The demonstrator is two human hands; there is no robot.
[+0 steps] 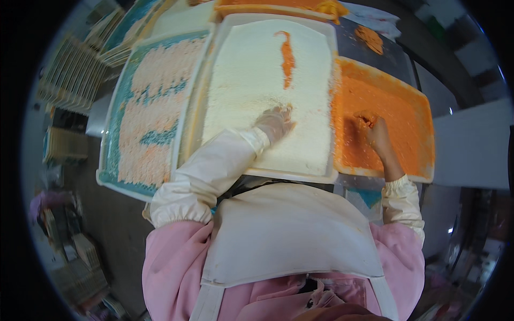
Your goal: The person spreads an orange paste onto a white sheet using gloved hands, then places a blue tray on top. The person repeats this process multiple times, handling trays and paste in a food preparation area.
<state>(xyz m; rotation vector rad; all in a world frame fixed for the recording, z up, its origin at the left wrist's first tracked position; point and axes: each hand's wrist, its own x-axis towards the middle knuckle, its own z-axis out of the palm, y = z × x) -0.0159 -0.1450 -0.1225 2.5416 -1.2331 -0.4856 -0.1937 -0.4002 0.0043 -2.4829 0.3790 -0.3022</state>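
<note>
My left hand (276,122), in a thin clear glove and a cream sleeve cover, touches the pale powder or crumbs (249,72) in a white tray (277,176); whether it holds anything is unclear. Above it on the powder lies a narrow streak of orange paste (287,60). My right hand (372,130) is over an orange-smeared tray (427,120) of orange paste (397,108), its fingers curled on a small lump of that paste. On the left, a tray (105,160) with a blue-green mesh-like base holds rows of pale pink-orange pieces (148,108).
Behind stands another orange-smeared tray (277,9) with an orange-stained cloth or glove (332,9) at its edge. An orange lump (368,39) lies on the dark tabletop (385,56) near a white cloth (373,18). Stacked trays (70,76) stand at far left.
</note>
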